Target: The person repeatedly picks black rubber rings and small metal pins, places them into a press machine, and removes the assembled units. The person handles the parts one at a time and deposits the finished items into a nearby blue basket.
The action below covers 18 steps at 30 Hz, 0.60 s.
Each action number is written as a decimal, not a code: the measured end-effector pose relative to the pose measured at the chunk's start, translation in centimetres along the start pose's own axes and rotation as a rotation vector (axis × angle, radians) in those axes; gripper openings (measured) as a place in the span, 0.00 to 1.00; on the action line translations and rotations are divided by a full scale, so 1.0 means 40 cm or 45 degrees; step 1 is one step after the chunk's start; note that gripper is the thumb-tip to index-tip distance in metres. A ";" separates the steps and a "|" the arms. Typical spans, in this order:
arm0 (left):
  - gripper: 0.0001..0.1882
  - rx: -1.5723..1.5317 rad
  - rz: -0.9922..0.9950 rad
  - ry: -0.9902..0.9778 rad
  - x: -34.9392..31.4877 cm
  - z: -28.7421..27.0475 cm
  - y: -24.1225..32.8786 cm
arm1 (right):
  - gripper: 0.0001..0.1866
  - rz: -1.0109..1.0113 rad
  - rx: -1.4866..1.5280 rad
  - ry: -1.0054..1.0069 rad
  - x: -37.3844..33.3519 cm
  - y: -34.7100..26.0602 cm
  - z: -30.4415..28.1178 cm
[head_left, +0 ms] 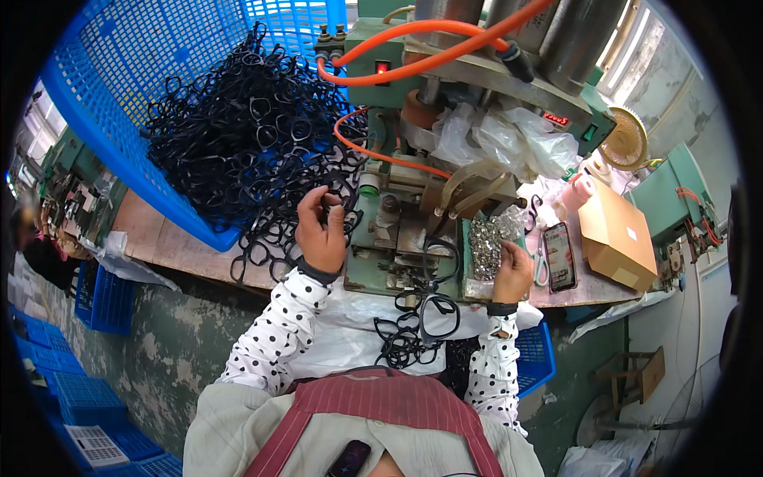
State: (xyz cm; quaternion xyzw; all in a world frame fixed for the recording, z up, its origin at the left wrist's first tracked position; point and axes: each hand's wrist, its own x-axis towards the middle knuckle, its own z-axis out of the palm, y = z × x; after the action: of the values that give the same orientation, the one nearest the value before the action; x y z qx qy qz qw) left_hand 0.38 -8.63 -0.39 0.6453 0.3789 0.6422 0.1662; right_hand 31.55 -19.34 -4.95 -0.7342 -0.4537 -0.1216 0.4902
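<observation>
One red digital display glows beyond the right hand.

Factory workshop. The landmark is a green bench machine with orange hoses. To its left, a large blue basket heaped with black eyeglass frames; at its right front, small metal parts; farther right, another green machine; far lower left, blue crates on worn floor.
</observation>
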 end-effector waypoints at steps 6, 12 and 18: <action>0.19 0.236 0.807 -0.414 0.012 -0.003 0.175 | 0.08 0.266 0.571 -0.259 0.034 -0.190 -0.046; 0.21 -0.133 1.017 -0.652 -0.034 0.072 0.226 | 0.13 0.184 0.787 -0.506 0.024 -0.341 -0.087; 0.21 -0.231 1.032 -0.719 -0.049 0.073 0.209 | 0.24 0.501 1.080 -0.506 0.019 -0.369 -0.044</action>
State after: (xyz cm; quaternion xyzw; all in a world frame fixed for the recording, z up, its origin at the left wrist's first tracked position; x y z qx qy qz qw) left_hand 5.70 -14.71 3.73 0.8721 -0.0194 0.4858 0.0551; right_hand 20.85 -18.79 5.36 -0.5511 -0.4007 0.3100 0.6631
